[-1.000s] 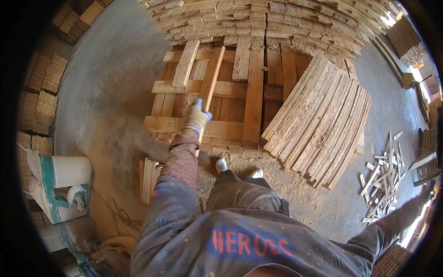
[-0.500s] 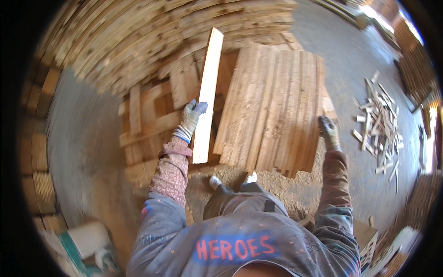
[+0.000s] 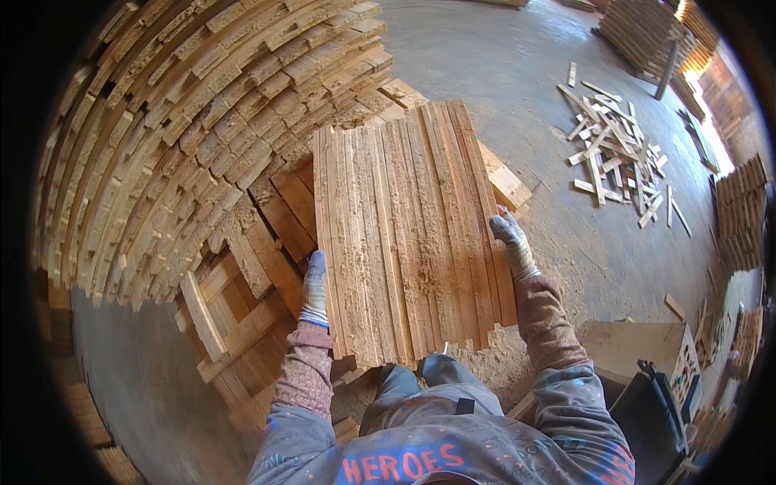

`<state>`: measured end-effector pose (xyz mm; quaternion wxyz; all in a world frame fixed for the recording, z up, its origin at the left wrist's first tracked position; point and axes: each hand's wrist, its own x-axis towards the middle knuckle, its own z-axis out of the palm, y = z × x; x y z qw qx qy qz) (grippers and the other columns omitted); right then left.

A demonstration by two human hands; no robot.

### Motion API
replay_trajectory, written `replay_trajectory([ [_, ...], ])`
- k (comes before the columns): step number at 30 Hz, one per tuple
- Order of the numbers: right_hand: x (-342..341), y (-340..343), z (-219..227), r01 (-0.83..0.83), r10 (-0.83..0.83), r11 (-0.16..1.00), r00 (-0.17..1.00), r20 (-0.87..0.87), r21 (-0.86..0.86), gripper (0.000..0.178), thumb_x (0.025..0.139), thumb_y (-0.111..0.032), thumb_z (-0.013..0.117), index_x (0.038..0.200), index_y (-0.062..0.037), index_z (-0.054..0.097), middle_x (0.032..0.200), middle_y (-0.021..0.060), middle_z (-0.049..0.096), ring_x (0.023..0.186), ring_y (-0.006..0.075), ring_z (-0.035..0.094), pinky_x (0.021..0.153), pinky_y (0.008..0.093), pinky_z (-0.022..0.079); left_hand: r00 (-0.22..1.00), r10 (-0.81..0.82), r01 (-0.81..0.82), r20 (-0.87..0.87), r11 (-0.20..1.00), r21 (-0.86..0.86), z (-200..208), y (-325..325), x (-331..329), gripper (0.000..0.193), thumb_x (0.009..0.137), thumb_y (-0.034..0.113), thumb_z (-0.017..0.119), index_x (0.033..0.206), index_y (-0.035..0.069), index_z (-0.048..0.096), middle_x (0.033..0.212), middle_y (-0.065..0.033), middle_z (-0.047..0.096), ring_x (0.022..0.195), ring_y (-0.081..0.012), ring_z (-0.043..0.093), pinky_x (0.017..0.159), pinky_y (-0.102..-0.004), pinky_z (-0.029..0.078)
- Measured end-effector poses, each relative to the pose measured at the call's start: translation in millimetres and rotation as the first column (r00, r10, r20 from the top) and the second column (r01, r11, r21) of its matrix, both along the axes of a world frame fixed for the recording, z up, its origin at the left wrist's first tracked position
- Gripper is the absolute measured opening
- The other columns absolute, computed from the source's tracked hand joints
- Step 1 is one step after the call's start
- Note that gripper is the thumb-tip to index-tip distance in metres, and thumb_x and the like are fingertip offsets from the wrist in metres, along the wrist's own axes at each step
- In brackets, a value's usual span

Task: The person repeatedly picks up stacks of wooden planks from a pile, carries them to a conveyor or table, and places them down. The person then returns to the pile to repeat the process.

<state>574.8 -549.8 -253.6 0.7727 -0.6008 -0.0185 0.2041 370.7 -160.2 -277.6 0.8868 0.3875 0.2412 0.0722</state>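
A row of rough wooden boards, packed side by side and dusted with sawdust, is in front of my body. My left hand, in a grey-blue knit glove, presses along the row's left edge with its fingers pointing away from me. On the opposite edge my gloved right hand grips the outermost board, thumb near the top. The boards are squeezed between both hands, and their near ends are uneven. The hands' undersides are hidden. Beneath and to the left lies a low layer of crossed planks, with a pale board at its left edge.
A tall stack of lumber rises at the far left. Scattered wood offcuts lie on the grey floor at the far right. Close by on the right is a wooden box with a dark panel beside it. More board stacks stand farther off.
My left hand no longer holds the single pale board upright; it has moved to the row's left edge. My right hand stays at the right edge. The view has turned, and the row appears nearer.
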Motion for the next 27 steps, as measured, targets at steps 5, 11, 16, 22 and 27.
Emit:
replay_trajectory([
  [5, -12.9, -1.9, -0.8, 0.021, 0.0, 0.996, 0.973, -0.233, 0.09, 0.107, 0.088, -0.023, 0.081, 0.165, -0.0061, 0.008, 0.143, 0.0191, 0.057, 0.129, 0.0225, 0.057, 0.111, 0.0348, 0.044, 0.987, -0.149, 0.155, 0.052, 0.977, -0.143, 17.8, 3.3, 5.2, 0.079, 0.096, 0.062, 0.059, 0.15, 0.005, 0.047, 0.145, -0.0111, 0.056, 0.128, -0.0263, 0.057, 0.109, -0.0412, 0.048],
  [11, -103.3, -8.9, 36.9, -0.019, 0.057, 0.989, 0.965, -0.255, 0.149, 0.11, 0.083, -0.016, 0.084, 0.163, 0.0004, 0.009, 0.116, 0.0137, 0.072, 0.1, 0.0149, 0.069, 0.098, 0.0311, 0.052, 0.883, -0.261, 0.304, -0.39, 0.952, 0.05, 92.2, 30.0, -51.2, 0.039, 0.084, 0.021, 0.074, 0.115, -0.003, 0.067, 0.103, -0.0126, 0.073, 0.091, -0.0253, 0.071, 0.086, -0.0374, 0.059],
  [16, -179.0, 0.1, 98.8, 0.183, -0.152, 0.977, 0.957, -0.248, 0.105, 0.115, 0.079, -0.019, 0.086, 0.164, -0.0028, 0.011, 0.116, 0.0075, 0.066, 0.104, 0.0102, 0.061, 0.097, 0.0279, 0.049, 0.832, -0.535, 0.546, -0.149, 0.837, 0.043, 115.1, 46.0, -41.9, 0.062, 0.087, 0.026, 0.073, 0.136, -0.007, 0.054, 0.118, -0.019, 0.069, 0.102, -0.0333, 0.07, 0.093, -0.0449, 0.06],
  [22, -281.5, -21.3, 164.9, 0.556, -0.558, 0.83, 0.828, -0.061, -0.043, 0.107, 0.082, -0.015, 0.084, 0.165, -0.0072, 0.016, 0.118, 0.0075, 0.067, 0.094, 0.0108, 0.064, 0.088, 0.0279, 0.052, 0.625, -0.778, 0.779, 0.061, 0.627, 0.018, 180.5, -12.3, 34.6, 0.063, 0.086, 0.025, 0.073, 0.137, -0.004, 0.053, 0.118, -0.0154, 0.068, 0.104, -0.0284, 0.068, 0.093, -0.0435, 0.058],
  [27, -416.9, -13.0, 164.6, 0.88, -0.883, 0.463, 0.447, 0.143, 0.109, 0.091, 0.095, -0.016, 0.072, 0.165, -0.0113, 0.015, 0.121, 0.0147, 0.07, 0.096, 0.0175, 0.071, 0.087, 0.0317, 0.057, 0.187, -0.97, 0.976, 0.157, 0.202, 0.084, 212.0, -110.3, 85.1, 0.073, 0.081, 0.019, 0.075, 0.146, 0.0, 0.047, 0.119, -0.0129, 0.066, 0.105, -0.0255, 0.067, 0.093, -0.0396, 0.056],
])
